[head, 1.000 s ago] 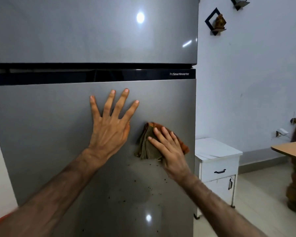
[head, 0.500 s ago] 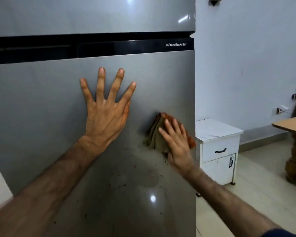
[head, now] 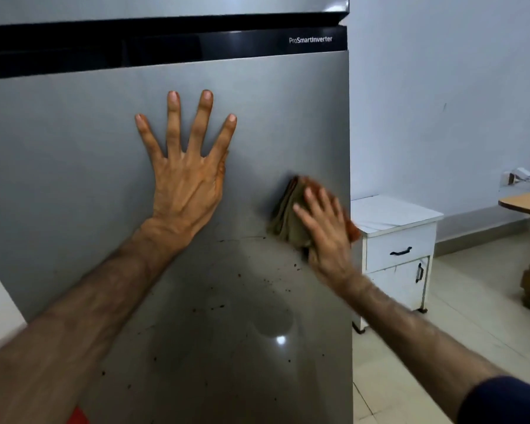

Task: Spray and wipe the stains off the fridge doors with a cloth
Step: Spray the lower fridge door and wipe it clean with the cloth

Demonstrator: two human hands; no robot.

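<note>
A grey steel fridge fills the view; its lower door [head: 74, 179] carries dark brown specks and smears [head: 236, 280] across its lower middle. My left hand [head: 187, 166] lies flat on the door with fingers spread wide. My right hand [head: 325, 228] presses a folded brown and orange cloth [head: 288, 209] against the door near its right edge, fingers straight over the cloth. The cloth sits just above the speckled patch. A black band [head: 135, 50] separates the lower door from the upper door [head: 166, 7]. No spray bottle is in view.
A small white cabinet [head: 395, 240] with a drawer and a door stands right of the fridge against the pale wall. A wooden table [head: 527, 203] juts in at the far right. Tiled floor [head: 441, 347] lies open beside the fridge.
My right hand has slid the cloth to the right, toward the door's edge. My left hand stays flat on the door. The camera has tilted down and moved closer.
</note>
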